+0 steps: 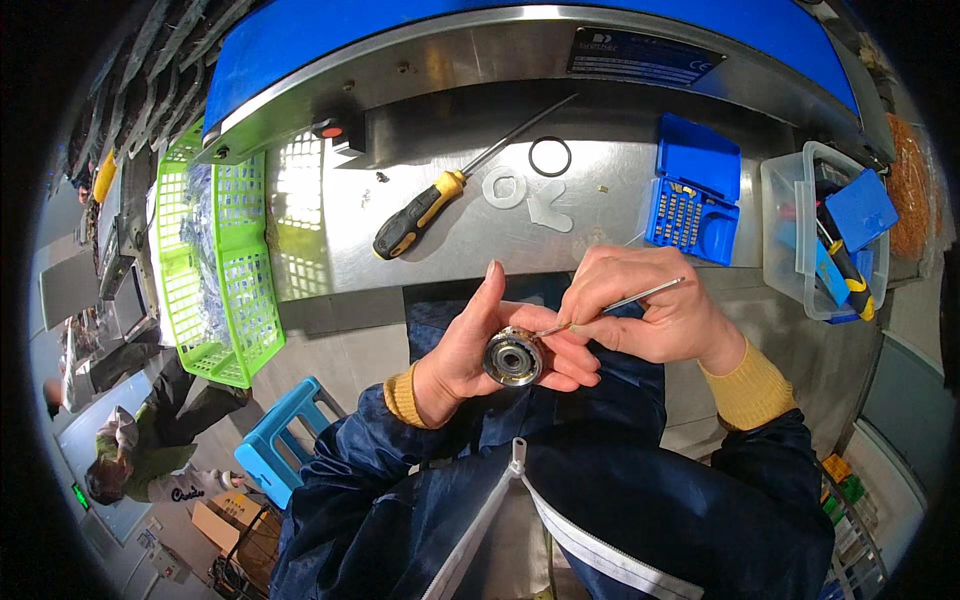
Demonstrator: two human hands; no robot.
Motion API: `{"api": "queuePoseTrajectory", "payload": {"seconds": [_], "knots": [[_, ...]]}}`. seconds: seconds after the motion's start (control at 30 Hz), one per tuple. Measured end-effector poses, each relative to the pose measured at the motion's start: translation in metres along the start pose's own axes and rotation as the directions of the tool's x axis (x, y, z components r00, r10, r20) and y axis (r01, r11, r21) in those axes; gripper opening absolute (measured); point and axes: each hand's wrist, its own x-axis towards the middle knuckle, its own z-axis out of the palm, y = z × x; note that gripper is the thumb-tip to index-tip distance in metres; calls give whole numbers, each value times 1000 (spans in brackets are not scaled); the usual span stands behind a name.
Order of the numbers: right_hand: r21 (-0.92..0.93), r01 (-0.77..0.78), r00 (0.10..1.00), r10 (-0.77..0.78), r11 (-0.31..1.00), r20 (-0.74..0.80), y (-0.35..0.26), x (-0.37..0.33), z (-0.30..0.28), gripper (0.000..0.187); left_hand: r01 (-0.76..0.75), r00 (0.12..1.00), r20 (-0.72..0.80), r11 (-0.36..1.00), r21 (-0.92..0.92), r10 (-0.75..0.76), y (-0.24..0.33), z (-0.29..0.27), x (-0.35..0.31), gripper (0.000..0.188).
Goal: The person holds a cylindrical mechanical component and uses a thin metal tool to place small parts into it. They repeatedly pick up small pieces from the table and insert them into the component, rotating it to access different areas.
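Above my lap, my left hand (462, 345) supports a round metal bearing part (513, 360), its ringed face turned toward me. The left thumb points up and the other fingers lie behind the part. Pinched in my right hand (645, 305) is a thin metal pick-like tool (648, 293); its exact kind is unclear. The tool's tip meets the upper right rim of the bearing part, where fingers partly hide the contact. On the steel worktop beyond lie a yellow-and-black screwdriver (420, 214), a black rubber ring (550, 138) and two flat pale pieces (550, 212).
An open blue bit case (690, 218) sits on the worktop's right side. Beside it is a clear plastic bin (785, 235) with tools. Left stand a green slotted basket (250, 315) and a blue stool (268, 445). Another person (145, 455) is at the far left.
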Motion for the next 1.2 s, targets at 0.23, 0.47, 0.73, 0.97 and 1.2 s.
{"api": "queuePoseTrajectory", "payload": {"seconds": [0.23,0.47,0.73,0.97,1.2], "knots": [[-27,14,1000,-14,1000,-13,0,1,-1,17,0,1000,7,999,-39,1,0,-2,1,108],[-37,-333,921,316,942,-229,-21,0,-23,24,-65,998,-18,993,-101,63,2,-2,4,100],[-78,-448,868,413,891,-276,-22,1,-18,23,-170,985,-54,982,-84,165,3,0,2,90],[-21,-444,855,417,896,-309,-23,1,-10,25,-228,973,-39,971,-72,225,0,-1,-5,81],[-546,-366,903,147,753,-403,-20,6,-9,20,-261,963,-81,964,-45,257,0,-2,-9,75]]}}
